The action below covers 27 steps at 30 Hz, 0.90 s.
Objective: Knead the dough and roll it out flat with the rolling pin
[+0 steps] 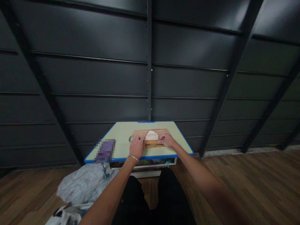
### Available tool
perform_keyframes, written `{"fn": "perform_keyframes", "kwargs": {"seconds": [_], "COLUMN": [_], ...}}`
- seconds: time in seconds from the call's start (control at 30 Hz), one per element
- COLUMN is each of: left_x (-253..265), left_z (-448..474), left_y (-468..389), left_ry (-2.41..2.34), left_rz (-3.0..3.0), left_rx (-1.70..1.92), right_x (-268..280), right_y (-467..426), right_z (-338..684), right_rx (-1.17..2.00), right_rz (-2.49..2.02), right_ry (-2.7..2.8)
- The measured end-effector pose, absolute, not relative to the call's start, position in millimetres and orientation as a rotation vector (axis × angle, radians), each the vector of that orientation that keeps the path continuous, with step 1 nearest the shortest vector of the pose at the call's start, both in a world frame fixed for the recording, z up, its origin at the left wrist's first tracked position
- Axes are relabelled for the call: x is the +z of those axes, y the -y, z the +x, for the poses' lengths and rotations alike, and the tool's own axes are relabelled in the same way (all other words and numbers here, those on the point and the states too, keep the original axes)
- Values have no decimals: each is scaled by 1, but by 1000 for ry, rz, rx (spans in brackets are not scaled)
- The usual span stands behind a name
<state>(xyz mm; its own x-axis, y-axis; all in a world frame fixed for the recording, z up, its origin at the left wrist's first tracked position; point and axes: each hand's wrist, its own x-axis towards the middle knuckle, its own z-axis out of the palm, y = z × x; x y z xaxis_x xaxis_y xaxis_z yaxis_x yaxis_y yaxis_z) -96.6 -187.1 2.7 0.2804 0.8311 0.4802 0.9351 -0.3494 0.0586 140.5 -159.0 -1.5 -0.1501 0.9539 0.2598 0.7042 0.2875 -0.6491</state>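
Note:
A white piece of dough (152, 135) with a rounded far edge lies on a wooden board (161, 130). Along its near side runs a wooden rolling pin (152, 142), lying crosswise. My left hand (137, 145) is closed over the pin's left end, with fingertips at the dough's left edge. At the other end my right hand (166, 140) curls around the pin, thumb and fingers close to the dough's right side. Both ends of the pin are hidden under my hands. A metal ring (131, 138) shows at the board's left end.
The board rests on a small pale table (124, 128) with a blue rim. A purple, pixelated object (106, 150) lies at the table's left. Grey crumpled cloth (81, 184) sits below left. A dark panelled wall (105, 78) stands right behind the table.

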Motion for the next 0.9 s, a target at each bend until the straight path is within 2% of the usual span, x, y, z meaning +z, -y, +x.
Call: {"fn": "perform_keyframes", "kwargs": {"seconds": [0.2,0.5,0.9], "left_x": [2,-2,-2], "left_z": [-97,-99,-101], "left_y": [187,186,188], "left_ry": [1666,1620,1615], "left_rz": [-2299,-2338,-2375], "left_rx": [-689,-764,-883], "right_x": [-4,-8,-29], "right_y": [159,169,196], "right_z": [141,140,129], "right_rx": [516,374,-15], "right_rz": [-1489,-1491,-1454], "right_ry": [1879,1891,1861]}}
